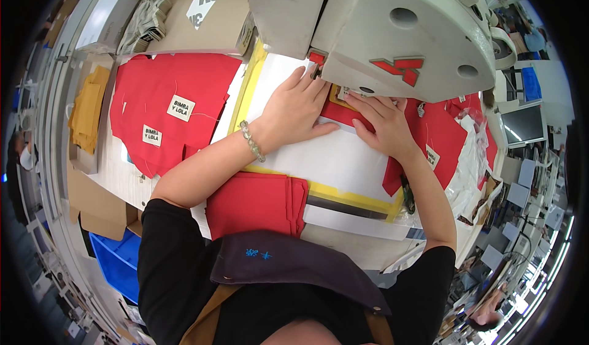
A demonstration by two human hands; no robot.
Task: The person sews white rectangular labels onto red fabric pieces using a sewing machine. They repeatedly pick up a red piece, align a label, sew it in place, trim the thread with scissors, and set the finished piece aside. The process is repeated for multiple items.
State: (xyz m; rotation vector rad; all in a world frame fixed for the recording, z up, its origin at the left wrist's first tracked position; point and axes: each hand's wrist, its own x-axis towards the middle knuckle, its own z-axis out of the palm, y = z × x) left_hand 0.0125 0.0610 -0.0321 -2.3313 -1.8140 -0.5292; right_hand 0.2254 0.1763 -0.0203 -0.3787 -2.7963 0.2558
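My left hand (299, 107) lies flat on the white work surface (294, 161), fingers stretched forward under the sewing machine (405, 38) and thumb pointing right. Its fingertips reach close to the presser foot area, partly hidden by the machine head. My right hand (385, 124) rests to the right, fingers spread and pressing down near a gold-coloured frame (335, 93). Between the hands a strip of red fabric (347, 114) shows; the machine covers the rest of it. A beaded bracelet (250, 141) circles my left wrist.
Red fabric pieces with white labels (172, 93) lie at the left, and more labelled red fabric (438, 139) at the right by crumpled plastic (469, 161). Folded red pieces (254, 204) lie at the near edge. Black-handled snips (407, 195) sit by my right forearm. Cardboard boxes (202, 35) stand far left.
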